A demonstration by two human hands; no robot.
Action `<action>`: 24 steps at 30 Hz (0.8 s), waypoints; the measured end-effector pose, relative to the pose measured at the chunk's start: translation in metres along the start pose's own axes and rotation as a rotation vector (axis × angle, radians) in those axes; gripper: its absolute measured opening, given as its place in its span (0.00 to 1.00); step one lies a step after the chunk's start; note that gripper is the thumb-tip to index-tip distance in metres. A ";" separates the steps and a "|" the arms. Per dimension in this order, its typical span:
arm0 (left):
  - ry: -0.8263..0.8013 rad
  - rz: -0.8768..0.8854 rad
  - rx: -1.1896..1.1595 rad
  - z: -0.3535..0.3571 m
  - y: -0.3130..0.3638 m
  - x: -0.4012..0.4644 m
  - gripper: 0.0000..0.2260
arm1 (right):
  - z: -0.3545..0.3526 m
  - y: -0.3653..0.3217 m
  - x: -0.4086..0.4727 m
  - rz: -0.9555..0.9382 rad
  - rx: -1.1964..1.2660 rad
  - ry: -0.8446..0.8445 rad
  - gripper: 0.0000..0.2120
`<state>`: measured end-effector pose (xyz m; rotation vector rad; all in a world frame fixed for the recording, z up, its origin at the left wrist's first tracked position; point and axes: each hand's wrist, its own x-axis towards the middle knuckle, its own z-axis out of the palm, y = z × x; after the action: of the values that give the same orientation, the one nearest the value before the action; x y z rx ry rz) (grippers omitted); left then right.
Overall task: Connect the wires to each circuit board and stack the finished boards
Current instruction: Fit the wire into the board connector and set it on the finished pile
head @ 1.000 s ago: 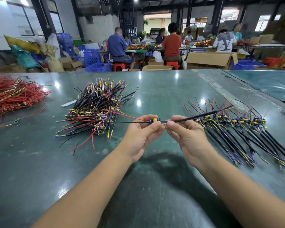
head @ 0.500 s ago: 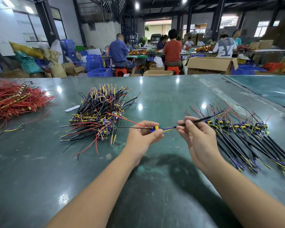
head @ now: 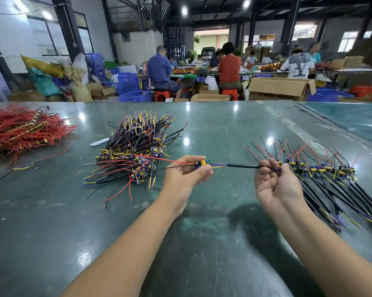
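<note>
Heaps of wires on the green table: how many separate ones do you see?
3: a red wire heap at far left, a tangled black, yellow and red heap in the middle, a laid-out row at right, behind the right hand.

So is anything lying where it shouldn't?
Yes: one stray wire lies alone on the table, left of the messy pile, below the red bundle. A white scrap sits nearby.

Cardboard box (head: pixel 280 88), blue crates (head: pixel 128 82), seated workers (head: pixel 230 69), white van (head: pixel 208 52)

left hand (head: pixel 184 176): fingers curled, pinching | right hand (head: pixel 276 187): palm up, pinching
</note>
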<state>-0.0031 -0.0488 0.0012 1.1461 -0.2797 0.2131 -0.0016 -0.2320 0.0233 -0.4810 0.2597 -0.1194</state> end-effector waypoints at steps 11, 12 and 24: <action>0.108 -0.007 0.037 -0.013 0.006 0.005 0.09 | -0.009 0.003 -0.001 -0.995 -1.170 0.055 0.20; 0.096 -0.005 0.096 -0.013 0.005 0.005 0.10 | -0.012 0.007 -0.002 -1.188 -1.378 -0.026 0.22; -0.162 -0.224 0.183 -0.005 0.011 -0.003 0.20 | -0.012 -0.002 -0.001 -1.339 -1.659 -0.462 0.20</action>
<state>-0.0090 -0.0397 0.0079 1.3688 -0.2762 -0.0540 -0.0064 -0.2387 0.0140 -2.2537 -0.5663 -1.1266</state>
